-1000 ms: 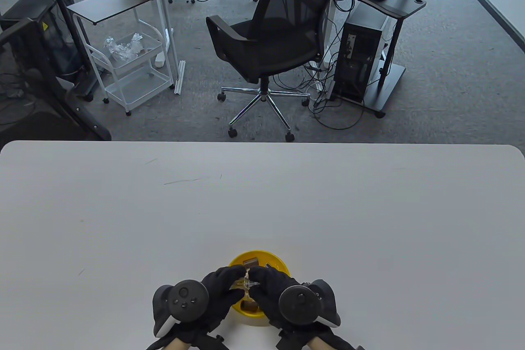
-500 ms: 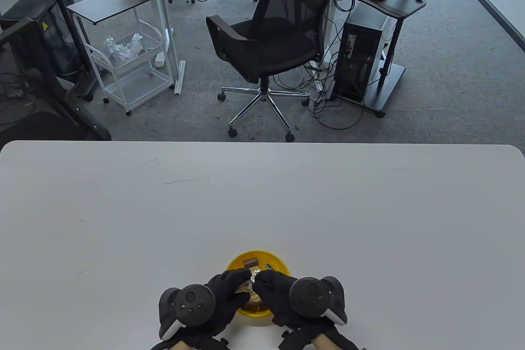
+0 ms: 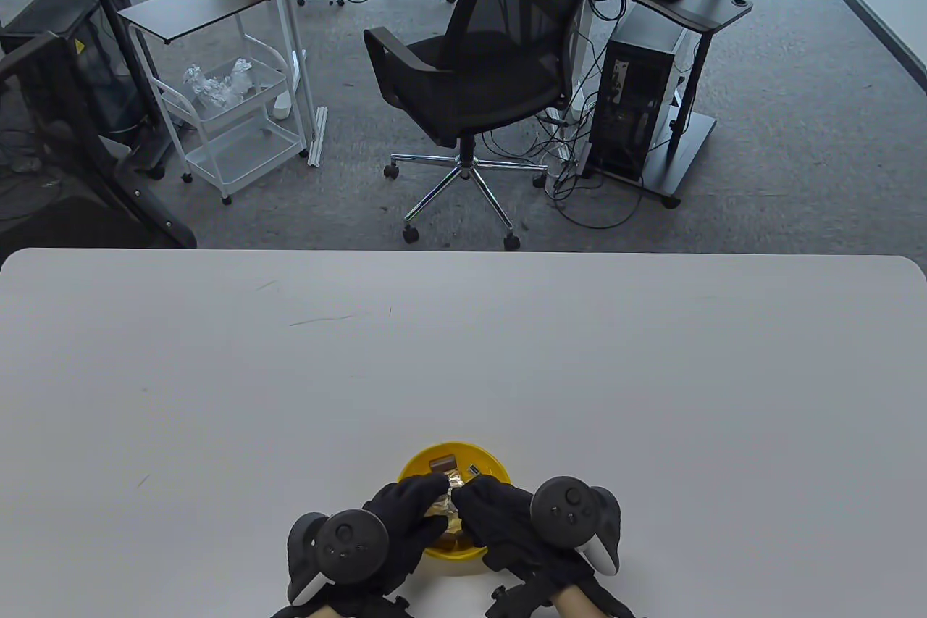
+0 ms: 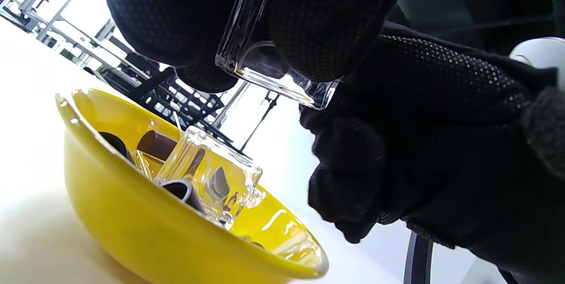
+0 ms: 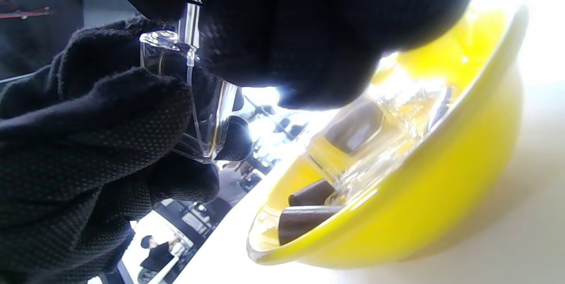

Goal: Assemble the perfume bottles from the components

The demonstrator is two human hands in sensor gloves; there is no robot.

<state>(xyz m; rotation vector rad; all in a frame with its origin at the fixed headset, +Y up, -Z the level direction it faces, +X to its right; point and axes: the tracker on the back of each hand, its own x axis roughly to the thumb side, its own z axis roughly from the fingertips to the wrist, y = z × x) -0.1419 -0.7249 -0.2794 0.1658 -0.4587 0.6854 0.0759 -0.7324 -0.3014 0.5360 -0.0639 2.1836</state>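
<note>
A yellow bowl (image 3: 450, 449) near the table's front edge holds a clear glass bottle (image 4: 212, 178), brown caps (image 5: 309, 217) and small parts. Just above it, my left hand (image 3: 433, 489) grips another clear glass bottle (image 4: 265, 50) between thumb and fingers. My right hand (image 3: 465, 500) meets it from the right and pinches a spray pump whose thin clear tube (image 5: 193, 14) runs down into that bottle (image 5: 207, 111). The pump head is hidden under my right fingers (image 5: 309, 32). In the table view the two hands cover most of the held bottle.
The white table (image 3: 463, 357) stretches wide around the bowl. Beyond its far edge stand a black office chair (image 3: 471, 82), a white cart (image 3: 232, 125) and a computer stand (image 3: 652, 96).
Both hands have sunk a little toward the bowl and closed together. The right hand has rolled, its tracker swinging right and up. The left tracker has shifted right and down.
</note>
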